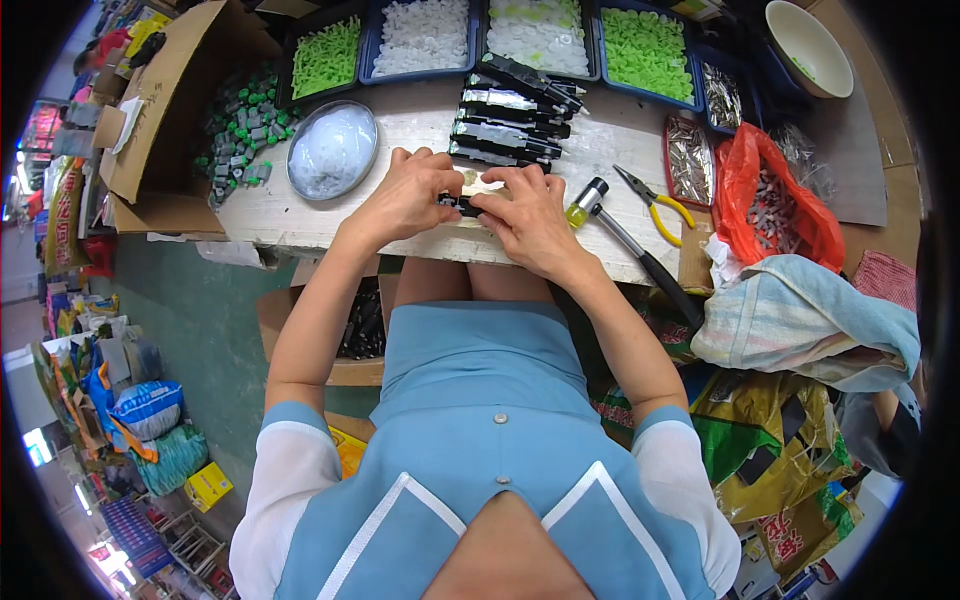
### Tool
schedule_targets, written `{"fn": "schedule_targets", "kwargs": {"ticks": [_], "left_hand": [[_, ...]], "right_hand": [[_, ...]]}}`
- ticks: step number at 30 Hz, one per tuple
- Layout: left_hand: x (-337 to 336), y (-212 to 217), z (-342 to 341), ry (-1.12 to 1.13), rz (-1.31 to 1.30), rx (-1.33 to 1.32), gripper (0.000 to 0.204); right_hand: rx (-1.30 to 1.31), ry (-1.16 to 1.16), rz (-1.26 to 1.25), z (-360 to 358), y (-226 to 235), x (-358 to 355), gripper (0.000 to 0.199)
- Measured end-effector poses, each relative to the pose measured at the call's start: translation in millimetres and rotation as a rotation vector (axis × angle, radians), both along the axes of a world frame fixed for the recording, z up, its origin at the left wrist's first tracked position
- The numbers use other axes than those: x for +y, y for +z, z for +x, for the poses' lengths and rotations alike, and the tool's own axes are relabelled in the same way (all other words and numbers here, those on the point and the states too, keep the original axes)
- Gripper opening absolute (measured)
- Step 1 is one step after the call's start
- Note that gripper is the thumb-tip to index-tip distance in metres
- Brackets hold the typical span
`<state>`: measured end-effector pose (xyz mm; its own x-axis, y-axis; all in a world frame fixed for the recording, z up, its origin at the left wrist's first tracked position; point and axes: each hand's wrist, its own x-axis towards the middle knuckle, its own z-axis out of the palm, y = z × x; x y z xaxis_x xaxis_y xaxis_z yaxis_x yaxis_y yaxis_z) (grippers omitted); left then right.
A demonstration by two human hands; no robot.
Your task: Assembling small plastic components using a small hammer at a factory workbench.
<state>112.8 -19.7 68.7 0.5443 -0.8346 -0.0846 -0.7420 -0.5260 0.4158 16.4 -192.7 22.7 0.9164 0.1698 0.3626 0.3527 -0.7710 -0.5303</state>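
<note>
The left hand [408, 192] and right hand [530, 218] pinched a small black part [462, 204] (it looked light and stiff), probably best held by its ends.

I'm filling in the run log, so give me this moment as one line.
left hand: gripping black part | right hand: fingers on it | beyond: stacked black pieces | rightward: hammer, pliers

Single view: head-worn fisheye, left of a pair, upright, looking steeply down past wearer's chest. Torso [480, 365] near, fills lower middle; hands [532, 220] and bench [415, 112] farther, upper half. Floor [225, 330] at left; wide, edges bend, dark rim.
</note>
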Motion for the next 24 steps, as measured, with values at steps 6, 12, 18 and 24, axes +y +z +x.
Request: {"fn": "schedule_targets", "kwargs": {"ticks": [6, 12, 18, 24], "left_hand": [[8.3, -11.2, -3.8, 0.048, -0.120, 0.069, 0.025], [9.8, -13.8, -5.5, 0.064, -0.171, 0.077, 0.027], [13.6, -17.2, -3.9, 0.048, -0.199, 0.073, 0.028], [14.2, -17.4, -6.5, 0.056, -0.241, 0.046, 0.028]], "right_hand": [[-0.020, -0.013, 0.006, -2.1, -1.5, 3.9, 0.016], [-0.032, 0.005, -0.018, -1.0, -0.7, 6.7, 0.016], [0.008, 0.003, 0.001, 0.0, -0.7, 7.6, 0.019], [-0.001, 0.000, 0.023, -0.4, 0.5, 5.3, 0.018]]}}
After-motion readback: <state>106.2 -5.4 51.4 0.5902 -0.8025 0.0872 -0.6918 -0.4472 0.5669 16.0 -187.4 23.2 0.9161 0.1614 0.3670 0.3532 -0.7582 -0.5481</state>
